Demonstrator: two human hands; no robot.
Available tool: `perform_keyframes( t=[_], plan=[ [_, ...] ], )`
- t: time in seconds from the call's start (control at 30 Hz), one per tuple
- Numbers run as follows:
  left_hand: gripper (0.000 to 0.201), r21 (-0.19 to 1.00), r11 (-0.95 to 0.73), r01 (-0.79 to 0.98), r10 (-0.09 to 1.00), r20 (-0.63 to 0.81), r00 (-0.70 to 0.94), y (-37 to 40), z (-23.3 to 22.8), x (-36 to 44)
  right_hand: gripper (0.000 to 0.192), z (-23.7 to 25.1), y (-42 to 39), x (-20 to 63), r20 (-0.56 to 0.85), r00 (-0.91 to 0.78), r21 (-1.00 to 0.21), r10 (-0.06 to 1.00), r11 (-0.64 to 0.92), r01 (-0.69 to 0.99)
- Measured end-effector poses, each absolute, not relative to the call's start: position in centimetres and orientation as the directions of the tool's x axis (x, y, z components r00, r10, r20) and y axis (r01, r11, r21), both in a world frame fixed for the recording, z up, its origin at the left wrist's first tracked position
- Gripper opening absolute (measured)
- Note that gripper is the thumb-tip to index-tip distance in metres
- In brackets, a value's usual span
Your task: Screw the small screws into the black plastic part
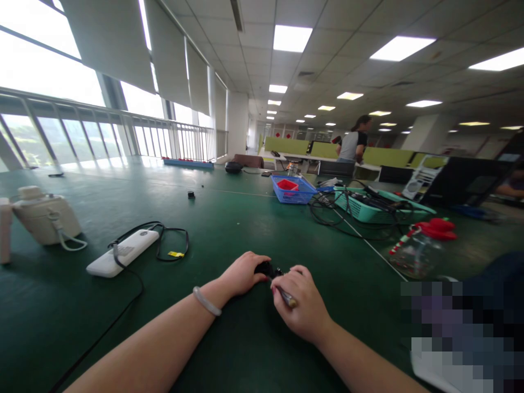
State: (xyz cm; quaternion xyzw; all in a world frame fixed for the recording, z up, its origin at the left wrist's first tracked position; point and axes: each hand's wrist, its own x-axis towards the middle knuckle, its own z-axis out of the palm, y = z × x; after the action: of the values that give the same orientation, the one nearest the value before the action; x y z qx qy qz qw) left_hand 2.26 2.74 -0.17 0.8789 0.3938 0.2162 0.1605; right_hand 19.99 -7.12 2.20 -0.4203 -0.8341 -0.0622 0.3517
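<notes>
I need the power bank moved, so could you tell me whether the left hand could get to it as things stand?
Probably yes: the power bank lies left of the left hand across bare mat, nothing between, though that hand now holds a small black part.

Green floor (61, 327), windows (41, 71) left, lit ceiling panels (292, 38).
</notes>
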Motion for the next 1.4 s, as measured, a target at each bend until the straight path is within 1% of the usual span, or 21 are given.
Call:
perform_keyframes(
  t=[0.1,0.43,0.7,0.8,1.13,1.4],
  plan=[
    [0.049,0.449,-0.644,0.619,0.757,0.261,0.599,2.83,-0.30,2.27,0.013,2.10,-7.06,19.86,0.615,-0.415,-0.192,0.671,0.638,0.746],
    [0.041,0.475,-0.601,0.643,0.791,0.242,0.561,2.69,-0.24,2.35,0.011,2.04,-7.31,19.56,0.640,-0.464,-0.105,0.613,0.667,0.737],
    [0.041,0.457,-0.614,0.643,0.784,0.257,0.565,2.64,-0.30,2.32,0.010,2.02,-7.40,19.51,0.609,-0.491,-0.069,0.623,0.659,0.749],
    [0.042,0.454,-0.624,0.637,0.775,0.256,0.577,2.74,-0.48,2.28,0.011,2.08,-7.49,19.54,0.621,-0.493,-0.072,0.609,0.671,0.738],
    [0.040,0.449,-0.643,0.620,0.760,0.273,0.590,2.70,-0.35,2.23,0.011,2.08,-7.55,19.34,0.591,-0.503,-0.098,0.630,0.675,0.731],
    [0.044,0.458,-0.639,0.618,0.761,0.265,0.592,2.79,-0.43,2.21,0.010,1.79,-7.34,19.45,0.587,-0.515,-0.100,0.625,0.687,0.720]
  ],
)
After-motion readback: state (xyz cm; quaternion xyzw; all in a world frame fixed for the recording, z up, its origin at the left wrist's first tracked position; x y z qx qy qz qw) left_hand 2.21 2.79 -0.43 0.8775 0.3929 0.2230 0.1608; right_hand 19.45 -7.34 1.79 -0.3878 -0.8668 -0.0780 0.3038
